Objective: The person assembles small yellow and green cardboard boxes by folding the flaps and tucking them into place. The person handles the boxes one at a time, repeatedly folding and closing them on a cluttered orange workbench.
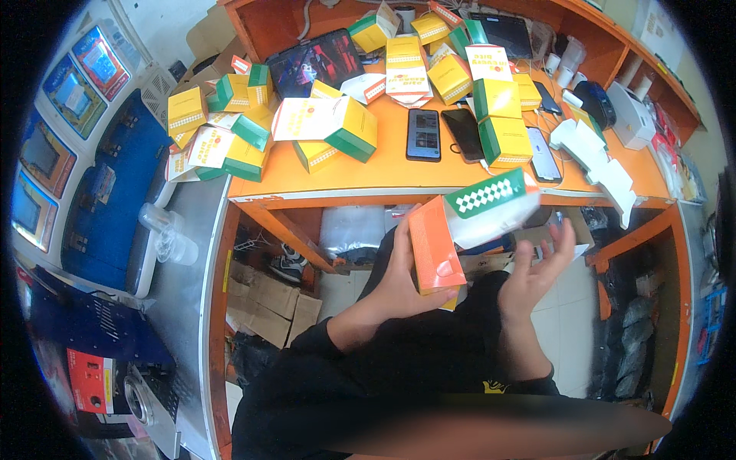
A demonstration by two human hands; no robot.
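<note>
My left hand [392,280] grips a folding carton [437,244] in front of my lap, its thumb and fingers around the sides. An orange panel of the carton faces up, and a green flap [491,195] with a white diamond pattern stands out toward the right. Its white inner side is blurred. My right hand [537,268] hovers to the right of the carton, fingers spread, with nothing held. Beyond the carton, on the orange desk [383,176], lie several yellow and green cartons, among them one with a raised white flap [354,136] and two stacked ones [504,140].
A black phone [423,135], a second dark phone [461,132] and a lit phone [543,155] lie near the desk's front. White card pieces [592,149] overhang the right edge. Plastic cups [175,244] stand on the metal counter at left. Flattened cardboard [264,303] lies below.
</note>
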